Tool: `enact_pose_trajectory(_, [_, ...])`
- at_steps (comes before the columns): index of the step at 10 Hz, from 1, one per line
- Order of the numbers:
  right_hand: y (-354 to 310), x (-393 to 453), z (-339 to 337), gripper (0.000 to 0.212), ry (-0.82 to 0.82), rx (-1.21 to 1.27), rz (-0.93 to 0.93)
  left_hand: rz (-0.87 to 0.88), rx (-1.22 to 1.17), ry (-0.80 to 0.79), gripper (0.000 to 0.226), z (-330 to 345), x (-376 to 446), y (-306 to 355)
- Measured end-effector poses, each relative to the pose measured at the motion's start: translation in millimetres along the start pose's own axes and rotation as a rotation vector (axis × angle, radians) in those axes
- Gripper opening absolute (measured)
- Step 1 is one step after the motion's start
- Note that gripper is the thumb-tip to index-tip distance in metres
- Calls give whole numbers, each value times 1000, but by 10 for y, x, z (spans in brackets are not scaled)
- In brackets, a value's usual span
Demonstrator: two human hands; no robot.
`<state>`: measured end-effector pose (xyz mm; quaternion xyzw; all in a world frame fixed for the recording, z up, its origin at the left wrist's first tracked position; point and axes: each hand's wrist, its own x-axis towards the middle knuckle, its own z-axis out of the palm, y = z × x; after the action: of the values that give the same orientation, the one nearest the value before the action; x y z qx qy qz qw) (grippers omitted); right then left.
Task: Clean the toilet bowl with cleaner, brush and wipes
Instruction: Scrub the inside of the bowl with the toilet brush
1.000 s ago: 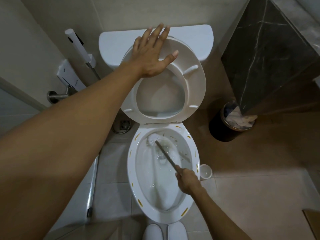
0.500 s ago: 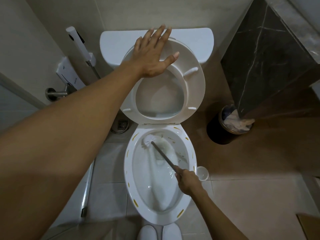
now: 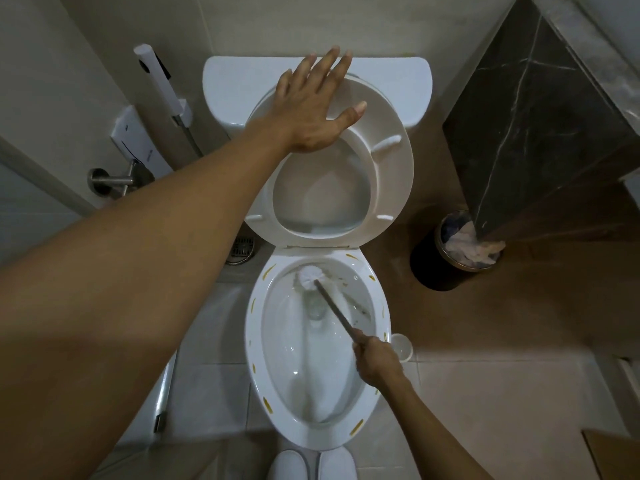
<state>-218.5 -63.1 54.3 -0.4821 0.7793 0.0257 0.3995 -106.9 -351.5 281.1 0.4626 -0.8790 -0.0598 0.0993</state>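
Note:
The white toilet bowl [image 3: 254, 344] stands below me with yellow cleaner streaks along its rim. Its seat and lid [image 3: 394, 174] are raised against the tank [image 3: 239, 81]. My left hand [image 3: 311, 109] presses flat on the top of the raised seat, fingers spread straight. My right hand [image 3: 375, 360] grips the brown handle of the toilet brush [image 3: 334, 311] at the bowl's right edge. The white brush head [image 3: 310, 277] touches the back inner wall of the bowl, just under the rim.
A white brush holder cup [image 3: 401, 346] sits on the floor right of the bowl. A black bin [image 3: 446, 258] full of paper stands further right, under a dark marble counter [image 3: 540, 126]. A bidet sprayer [image 3: 159, 81] hangs on the left wall. My white slippers [image 3: 311, 465] are at the bowl's front.
The brush head has slid left and up along the back of the bowl, toward the rim. My left hand has stayed on the raised seat.

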Motion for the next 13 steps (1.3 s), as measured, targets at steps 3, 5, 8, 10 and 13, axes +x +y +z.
enact_pose_trajectory(3, [-103,32,23,36,-21,-8,-16,-5,-7,9,73,16,9,-3])
enact_pose_trajectory(5, [105,19,-182,37,17,-30,54,-2,-13,0,73,6,4,-4])
enact_pose_trajectory(8, [-122,53,-127,39,-38,-54,-74,2,-15,4,72,9,11,-16])
enact_pose_trajectory(10, [159,19,-324,39,2,-29,46,-2,-19,11,72,21,12,-9])
enact_pose_trajectory(13, [7,60,-335,38,-42,-82,-60,-5,-32,-2,72,2,5,-3])
